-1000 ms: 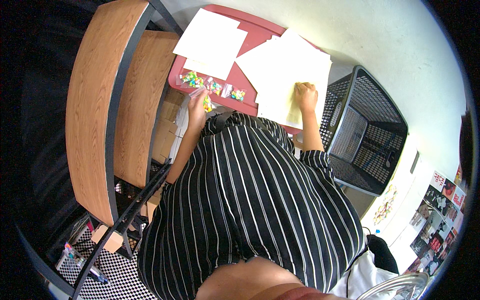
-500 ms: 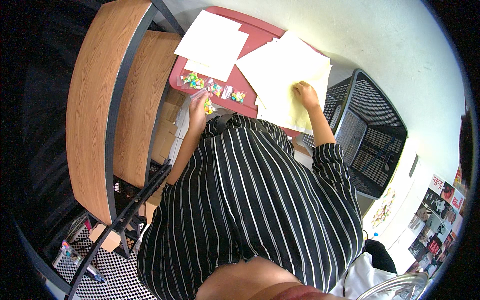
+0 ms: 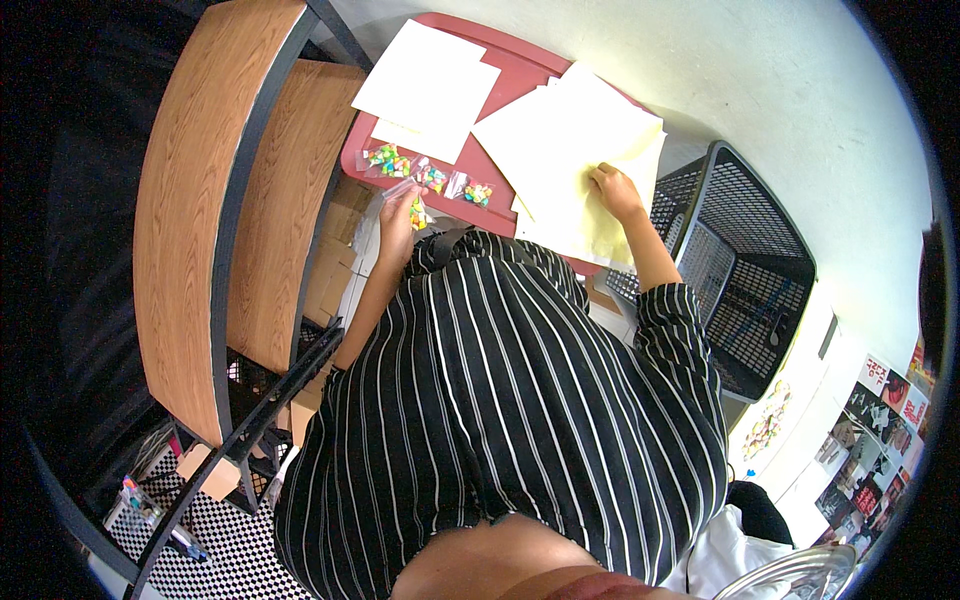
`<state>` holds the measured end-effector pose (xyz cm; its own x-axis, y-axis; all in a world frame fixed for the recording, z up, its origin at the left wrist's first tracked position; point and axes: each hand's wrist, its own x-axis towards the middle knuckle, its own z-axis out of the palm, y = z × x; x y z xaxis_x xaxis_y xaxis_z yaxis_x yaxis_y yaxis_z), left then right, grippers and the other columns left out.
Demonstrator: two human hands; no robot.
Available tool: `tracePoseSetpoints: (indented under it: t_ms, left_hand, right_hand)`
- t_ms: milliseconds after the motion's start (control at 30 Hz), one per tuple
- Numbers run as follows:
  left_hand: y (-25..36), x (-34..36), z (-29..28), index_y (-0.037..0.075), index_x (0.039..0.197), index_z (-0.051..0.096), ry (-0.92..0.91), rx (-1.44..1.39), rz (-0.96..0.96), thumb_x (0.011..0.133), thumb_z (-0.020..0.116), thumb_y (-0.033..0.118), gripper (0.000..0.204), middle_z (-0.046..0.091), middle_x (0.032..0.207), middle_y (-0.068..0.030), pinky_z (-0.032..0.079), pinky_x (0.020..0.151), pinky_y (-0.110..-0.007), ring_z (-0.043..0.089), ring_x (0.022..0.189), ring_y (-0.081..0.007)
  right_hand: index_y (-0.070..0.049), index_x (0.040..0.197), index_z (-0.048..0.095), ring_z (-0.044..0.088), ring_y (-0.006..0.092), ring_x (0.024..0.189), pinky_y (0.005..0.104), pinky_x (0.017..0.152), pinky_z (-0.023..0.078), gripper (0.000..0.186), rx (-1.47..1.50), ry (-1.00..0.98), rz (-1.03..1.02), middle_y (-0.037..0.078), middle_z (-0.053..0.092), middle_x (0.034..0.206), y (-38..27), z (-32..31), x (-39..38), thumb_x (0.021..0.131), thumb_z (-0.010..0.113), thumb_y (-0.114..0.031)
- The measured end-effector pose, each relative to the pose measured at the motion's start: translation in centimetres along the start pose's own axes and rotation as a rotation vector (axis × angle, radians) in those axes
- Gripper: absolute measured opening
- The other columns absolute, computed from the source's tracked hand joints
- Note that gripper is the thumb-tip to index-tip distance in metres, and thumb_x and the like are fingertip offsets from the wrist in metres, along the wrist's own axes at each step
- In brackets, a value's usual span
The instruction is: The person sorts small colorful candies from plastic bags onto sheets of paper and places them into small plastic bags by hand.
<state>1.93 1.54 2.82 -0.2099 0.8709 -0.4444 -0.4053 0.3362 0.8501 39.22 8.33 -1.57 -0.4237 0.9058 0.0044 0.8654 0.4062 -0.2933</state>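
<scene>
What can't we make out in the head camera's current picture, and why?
All in the head view:
- Bag in the left hand: partly covered by that hand.
- Right hand's grip on the pale paper: curled fingers hide it.
- Pieces in the right-most small bag: too small to identify.
- Dark basket: partly behind the right sleeve.

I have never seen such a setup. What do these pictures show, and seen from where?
There is no machine, only a person in a striped top, seen from above by a fisheye camera worn on the head, so straight edges look bent. On the red tabletop lie white paper sheets on the left, pale yellow sheets on the right, and small clear bags of colourful pieces near the person. The bare left hand holds another such bag. The bare right hand touches the yellow sheets; whether it grips one is unclear.
</scene>
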Motion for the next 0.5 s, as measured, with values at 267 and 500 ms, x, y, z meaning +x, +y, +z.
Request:
tracePoseSetpoints:
  t_ms: [267,500]
  left_hand:
    - [-0.3,0.2,-0.1,0.001,0.088,0.058,-0.019,0.023,0.004,0.083,0.054,0.016,0.016,0.060,0.080,-0.0040,0.042,0.054,-0.020,0.053,0.065,-0.0072]
    - [-0.3,-0.1,-0.3,0.000,0.089,0.058,0.008,-0.011,-0.017,0.083,0.055,0.017,0.018,0.060,0.082,-0.0050,0.043,0.055,-0.020,0.054,0.065,-0.0078]
  right_hand:
    - [-0.001,0.080,0.057,0.056,0.0306,0.073,0.0376,0.065,0.047,0.011,0.057,-0.096,-0.014,0.012,0.055,0.081,1.1,-0.2,0.2,0.074,0.054,-0.009]
    - [-0.001,0.081,0.056,0.056,0.0309,0.074,0.0384,0.065,0.047,0.011,0.017,-0.085,-0.031,0.012,0.054,0.082,0.5,-0.3,0.4,0.077,0.052,-0.010]
